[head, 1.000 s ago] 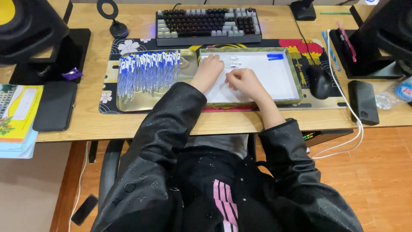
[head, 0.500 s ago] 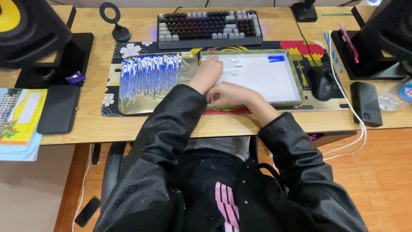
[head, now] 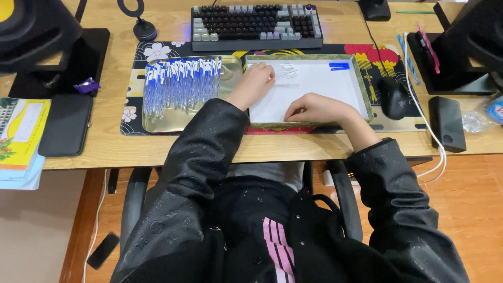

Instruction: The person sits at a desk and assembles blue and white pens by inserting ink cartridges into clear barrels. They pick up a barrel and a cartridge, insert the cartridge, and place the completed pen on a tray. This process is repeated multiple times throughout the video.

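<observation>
Wooden surface [head: 157, 149] w/ two trays: left hand [head: 255, 84] fingers curl at clear pen tubes [head: 285, 71] in white tray [head: 361, 94], right hand [head: 314, 108] loosely curled, grip unclear; best lift one tube, keep the blue pens [head: 178, 84] tidy.

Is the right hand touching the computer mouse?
Apart. The head view shows the right hand resting on the white-lined tray, while the black mouse sits outside the tray's right rim, with rim and desk mat between them.
</observation>
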